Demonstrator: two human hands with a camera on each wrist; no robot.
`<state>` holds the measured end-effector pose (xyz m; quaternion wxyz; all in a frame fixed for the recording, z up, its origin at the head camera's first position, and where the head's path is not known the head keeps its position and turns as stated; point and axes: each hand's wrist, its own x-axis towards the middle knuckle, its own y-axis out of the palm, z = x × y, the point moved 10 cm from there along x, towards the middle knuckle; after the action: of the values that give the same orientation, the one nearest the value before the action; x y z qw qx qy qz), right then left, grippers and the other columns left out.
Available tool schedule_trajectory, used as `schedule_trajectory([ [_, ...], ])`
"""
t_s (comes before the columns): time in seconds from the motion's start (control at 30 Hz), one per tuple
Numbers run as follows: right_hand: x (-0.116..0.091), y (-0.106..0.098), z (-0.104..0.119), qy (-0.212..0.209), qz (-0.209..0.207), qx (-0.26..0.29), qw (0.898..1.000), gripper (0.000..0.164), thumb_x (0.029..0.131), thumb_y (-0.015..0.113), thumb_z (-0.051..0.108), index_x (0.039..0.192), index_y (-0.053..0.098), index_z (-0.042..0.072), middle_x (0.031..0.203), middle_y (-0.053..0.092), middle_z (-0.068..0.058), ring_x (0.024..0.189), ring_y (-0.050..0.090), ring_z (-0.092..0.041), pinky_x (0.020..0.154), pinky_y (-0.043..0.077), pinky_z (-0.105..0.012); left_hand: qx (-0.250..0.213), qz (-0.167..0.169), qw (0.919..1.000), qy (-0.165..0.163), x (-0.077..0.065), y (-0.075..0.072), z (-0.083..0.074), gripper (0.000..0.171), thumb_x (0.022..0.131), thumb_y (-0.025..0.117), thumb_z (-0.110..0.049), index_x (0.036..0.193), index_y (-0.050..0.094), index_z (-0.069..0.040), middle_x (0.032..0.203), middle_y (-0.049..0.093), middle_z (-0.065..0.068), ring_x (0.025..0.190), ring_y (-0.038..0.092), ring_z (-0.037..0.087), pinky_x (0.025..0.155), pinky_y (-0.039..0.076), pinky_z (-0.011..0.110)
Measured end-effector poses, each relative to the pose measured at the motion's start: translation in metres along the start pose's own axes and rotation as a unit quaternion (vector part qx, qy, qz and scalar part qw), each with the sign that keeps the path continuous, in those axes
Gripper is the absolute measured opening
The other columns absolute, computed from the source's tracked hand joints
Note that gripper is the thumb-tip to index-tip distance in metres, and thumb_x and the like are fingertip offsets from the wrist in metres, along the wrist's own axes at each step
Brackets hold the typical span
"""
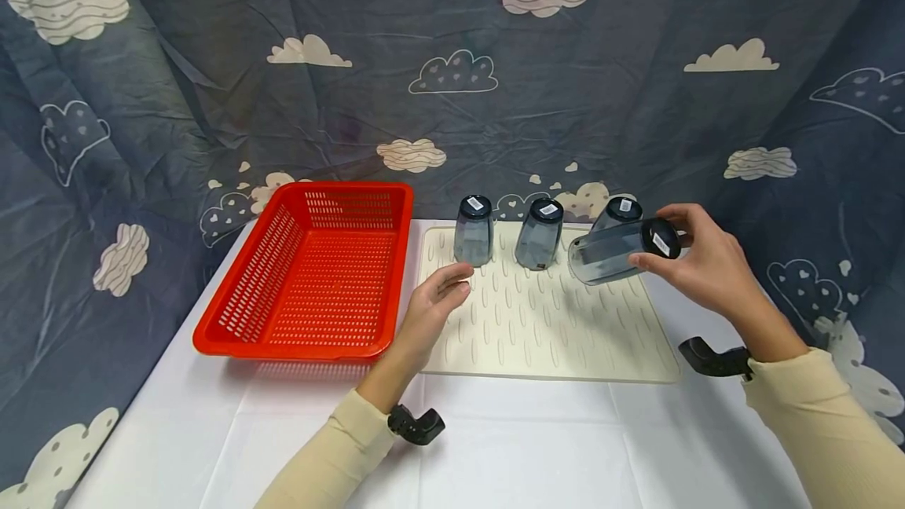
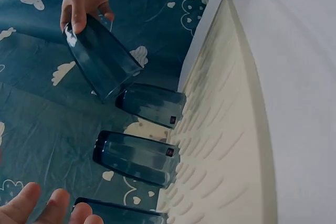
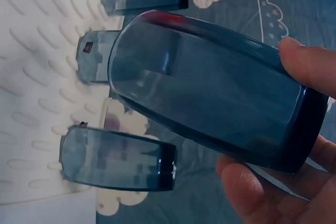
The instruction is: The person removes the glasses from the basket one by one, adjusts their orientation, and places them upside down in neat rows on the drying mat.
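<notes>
My right hand [image 1: 707,261] grips a blue-grey drinking glass [image 1: 608,252] near its dark base, thumb on one side and fingers on the other. The glass is held tilted nearly sideways above the mat, its mouth to the left. Three similar glasses stand upside down along the back of the cream mat [image 1: 537,336]: a left glass [image 1: 473,238], a middle glass [image 1: 540,240] and a right glass [image 1: 617,213], partly hidden behind the held one. My left hand [image 1: 431,305] hovers over the mat's left side, fingers loosely bent, holding nothing. Its fingertips [image 2: 58,203] show in the left wrist view.
To the left, a red perforated plastic basket [image 1: 311,320] rests on the white-covered table [image 1: 509,446]. A dark cloud-patterned cloth [image 1: 368,14] hangs behind and at both sides. White labels are stuck on the glass bases.
</notes>
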<state>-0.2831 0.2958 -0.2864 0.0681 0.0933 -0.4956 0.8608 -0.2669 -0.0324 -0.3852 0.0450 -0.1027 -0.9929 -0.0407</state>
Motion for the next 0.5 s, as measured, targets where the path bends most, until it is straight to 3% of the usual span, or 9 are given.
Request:
schedule_trajectory([
  [0.17,0.004,0.003,-0.006,0.003,0.011,-0.01,1.0,0.077,0.083,0.079,0.037,0.14,0.041,0.002,0.13,0.053,-0.03,0.11,0.055,-0.047,0.08,0.045,-0.057,0.018,-0.006,0.9998,-0.01,-0.001,0.001,0.009,0.033,0.097,0.056,-0.01,0.128,0.06,0.001,0.133,0.06,0.022,0.124,0.057,0.032,0.109,0.046,0.034],
  [0.3,0.007,0.009,-0.013,0.009,0.029,-0.012,0.999,0.077,0.083,0.079,0.039,0.141,0.042,0.004,0.133,0.054,-0.029,0.11,0.056,-0.047,0.077,0.046,-0.052,0.032,0.014,0.9992,-0.016,-0.002,0.006,0.01,0.029,0.097,0.056,-0.01,0.122,0.063,0.001,0.129,0.062,0.022,0.113,0.061,0.025,0.095,0.05,0.026],
  [0.5,0.011,0.02,-0.019,-0.006,0.048,-0.021,0.999,0.075,0.083,0.079,0.033,0.142,0.043,0.004,0.129,0.055,-0.029,0.102,0.058,-0.044,0.063,0.044,-0.032,0.044,0.038,0.9981,-0.019,-0.002,0.011,0.011,0.028,0.096,0.056,-0.011,0.119,0.063,0.003,0.124,0.063,0.023,0.103,0.062,0.017,0.088,0.051,0.024],
])
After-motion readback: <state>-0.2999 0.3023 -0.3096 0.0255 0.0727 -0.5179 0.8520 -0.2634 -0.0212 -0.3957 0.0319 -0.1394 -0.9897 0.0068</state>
